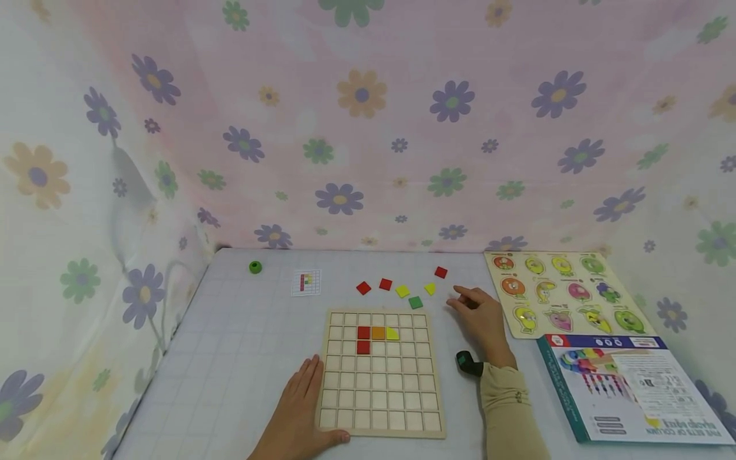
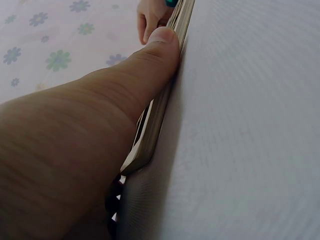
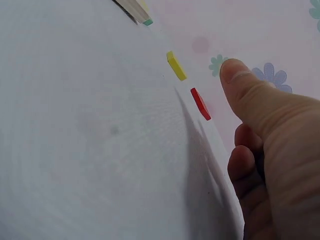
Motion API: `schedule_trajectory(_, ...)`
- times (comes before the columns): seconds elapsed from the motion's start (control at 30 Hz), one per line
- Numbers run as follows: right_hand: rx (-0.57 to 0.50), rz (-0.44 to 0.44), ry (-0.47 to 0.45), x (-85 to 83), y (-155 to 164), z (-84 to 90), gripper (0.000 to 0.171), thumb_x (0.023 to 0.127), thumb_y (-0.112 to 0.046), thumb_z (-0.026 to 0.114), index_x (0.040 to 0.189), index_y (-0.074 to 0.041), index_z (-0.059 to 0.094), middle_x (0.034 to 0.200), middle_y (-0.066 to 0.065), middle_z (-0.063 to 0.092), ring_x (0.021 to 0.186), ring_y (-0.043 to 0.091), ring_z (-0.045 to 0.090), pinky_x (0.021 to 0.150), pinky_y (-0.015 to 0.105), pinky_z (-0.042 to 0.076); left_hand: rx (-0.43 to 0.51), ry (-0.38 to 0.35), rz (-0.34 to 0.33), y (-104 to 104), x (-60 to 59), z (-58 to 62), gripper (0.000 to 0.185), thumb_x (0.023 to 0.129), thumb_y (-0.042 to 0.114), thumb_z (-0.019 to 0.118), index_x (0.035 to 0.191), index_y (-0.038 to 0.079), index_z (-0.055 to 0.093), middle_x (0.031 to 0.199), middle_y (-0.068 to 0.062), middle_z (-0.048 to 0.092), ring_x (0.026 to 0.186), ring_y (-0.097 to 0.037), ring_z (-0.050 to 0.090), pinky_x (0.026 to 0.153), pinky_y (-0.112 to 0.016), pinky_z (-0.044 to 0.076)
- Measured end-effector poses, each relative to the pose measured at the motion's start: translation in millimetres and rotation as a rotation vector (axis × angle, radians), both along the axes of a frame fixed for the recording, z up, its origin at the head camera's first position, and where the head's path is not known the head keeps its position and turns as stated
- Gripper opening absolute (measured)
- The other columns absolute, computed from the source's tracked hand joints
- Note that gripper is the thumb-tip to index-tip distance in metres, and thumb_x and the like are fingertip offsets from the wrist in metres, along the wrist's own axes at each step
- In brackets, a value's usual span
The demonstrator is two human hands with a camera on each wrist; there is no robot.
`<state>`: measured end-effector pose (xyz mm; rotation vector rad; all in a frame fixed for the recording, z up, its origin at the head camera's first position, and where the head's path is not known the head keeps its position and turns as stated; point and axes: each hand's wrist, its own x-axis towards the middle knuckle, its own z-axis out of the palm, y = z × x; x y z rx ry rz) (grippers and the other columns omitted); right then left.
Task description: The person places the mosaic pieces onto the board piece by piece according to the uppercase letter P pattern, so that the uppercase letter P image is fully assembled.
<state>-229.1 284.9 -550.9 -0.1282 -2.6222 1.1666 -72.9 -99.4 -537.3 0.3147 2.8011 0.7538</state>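
**Grid Board: Hand Placement and Surroundings**

Edges and room. The left hand (image 1: pixel 299 409) is spread around the near-left corner of the wooden grid board (image 1: pixel 379 401), straight fingers along its left edge, thumb at the near edge. The board lies flat at the middle front of the table (image 1: pixel 230 358); tabletop extends to its left. A strip of tabletop separates its right edge from the right arm. The right hand (image 1: pixel 480 316) has loosely bent fingers, thumb and fingertips apart, near the loose yellow quarter-round tile (image 1: pixel 430 289).

Surrounding items. From left: green ring (image 1: pixel 255 267), pattern card (image 1: pixel 306 282), then a loose group of square and quarter-round tiles beyond the board. Two red tiles, one orange and one yellow quarter-round occupy board cells. The fruit puzzle (image 1: pixel 546 291) and the box (image 1: pixel 632 396) bound the right side; the puzzle sits just beside the right hand.

View differences. The left wrist view shows the thumb (image 2: pixel 145 62) against the board's side wall. The right wrist view shows the remaining right fingers curled inward, below the extended thumb.
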Motion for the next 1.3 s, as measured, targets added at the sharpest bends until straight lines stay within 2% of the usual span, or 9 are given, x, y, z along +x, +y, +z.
schedule_trajectory(0.27,-0.011,0.013,-0.001,-2.0,1.5,-3.1,0.036,0.088,-0.021,0.082,0.121,-0.008,0.076,0.090,0.007,0.069,0.081,0.013,0.057,0.069,0.011,0.044,-0.014,0.005,-0.004,-1.1,-0.7,-1.3,0.139,0.063,0.082,0.076,0.161,0.001,0.022,0.169,-0.017,0.024,0.156,-0.037,0.023,0.126,-0.057,0.026)
schedule_trajectory(0.47,-0.003,-0.003,-0.088,-5.9,0.1,-1.9,0.040,0.091,-0.025,0.079,0.128,-0.010,0.072,0.096,0.006,0.067,0.088,0.017,0.057,0.075,0.017,0.046,-0.001,0.012,-0.009,-1.6,0.2,-0.6,0.138,0.063,0.081,0.076,0.161,-0.001,0.023,0.168,-0.018,0.025,0.156,-0.038,0.024,0.126,-0.056,0.026)
schedule_trajectory(0.63,0.006,-0.013,-0.109,-18.2,-0.7,-0.7,0.040,0.094,-0.026,0.076,0.130,-0.010,0.071,0.100,0.007,0.067,0.092,0.020,0.057,0.079,0.025,0.047,-0.001,0.023,-0.006,-1.4,0.7,-1.0,0.138,0.063,0.081,0.076,0.161,0.000,0.023,0.168,-0.018,0.025,0.156,-0.038,0.024,0.126,-0.056,0.026)
schedule_trajectory(0.77,0.009,-0.022,-0.106,-30.1,0.9,-1.8,0.040,0.094,-0.026,0.075,0.129,-0.009,0.071,0.100,0.008,0.067,0.092,0.021,0.057,0.080,0.027,0.047,0.000,0.022,-0.016,-1.0,1.1,-2.5,0.138,0.063,0.083,0.074,0.160,-0.001,0.023,0.168,-0.018,0.025,0.156,-0.038,0.024,0.125,-0.057,0.027)
schedule_trajectory(1.0,0.036,0.024,-0.071,-46.8,4.3,-1.3,0.041,0.094,-0.023,0.075,0.129,-0.004,0.070,0.102,0.013,0.070,0.092,0.025,0.062,0.082,0.034,0.051,-0.002,0.027,-0.011,-0.7,0.6,-4.7,0.139,0.063,0.085,0.072,0.161,0.001,0.022,0.169,-0.016,0.024,0.157,-0.036,0.023,0.126,-0.056,0.026)
schedule_trajectory(1.3,0.068,0.063,-0.114,-57.5,4.2,2.2,0.041,0.095,-0.022,0.073,0.130,-0.002,0.069,0.102,0.014,0.068,0.093,0.026,0.060,0.083,0.036,0.051,-0.010,0.025,-0.007,-0.4,-0.3,-4.4,0.139,0.063,0.083,0.074,0.161,0.000,0.022,0.169,-0.017,0.024,0.157,-0.037,0.023,0.126,-0.056,0.025)
